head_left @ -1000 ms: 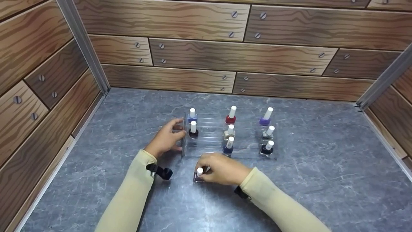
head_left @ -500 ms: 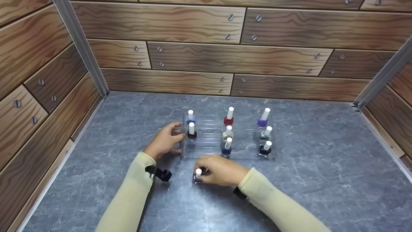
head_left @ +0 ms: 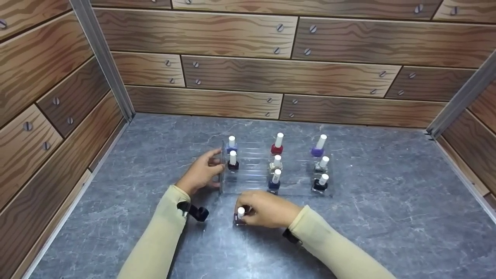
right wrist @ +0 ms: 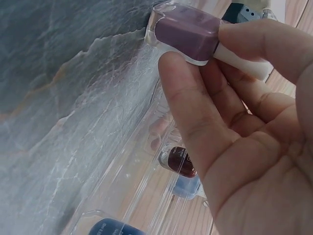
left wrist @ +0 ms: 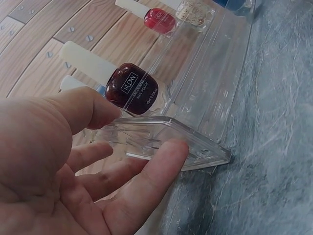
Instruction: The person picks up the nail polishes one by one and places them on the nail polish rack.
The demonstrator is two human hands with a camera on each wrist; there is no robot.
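Observation:
My right hand [head_left: 269,209] pinches a mauve nail polish bottle [right wrist: 186,34] between thumb and fingers, near where the white cap meets the glass. The bottle stands upright at the table surface, in front of a clear stepped display rack [head_left: 254,166]. At the rack's left end, my left hand [head_left: 199,172] touches the clear side panel [left wrist: 166,129] with spread, fairly straight fingers. Just inside that panel stands a dark red nail polish bottle [left wrist: 132,88] with a white cap. A light blue nail polish bottle [head_left: 231,145] is behind it.
The rack's middle column holds red [head_left: 277,147], glittery [head_left: 276,166] and dark blue [head_left: 274,184] bottles. Its right column has purple [head_left: 317,150], silvery [head_left: 321,166] and black [head_left: 320,185] ones. Wood-patterned walls [head_left: 232,73] enclose the grey marbled table [head_left: 387,186].

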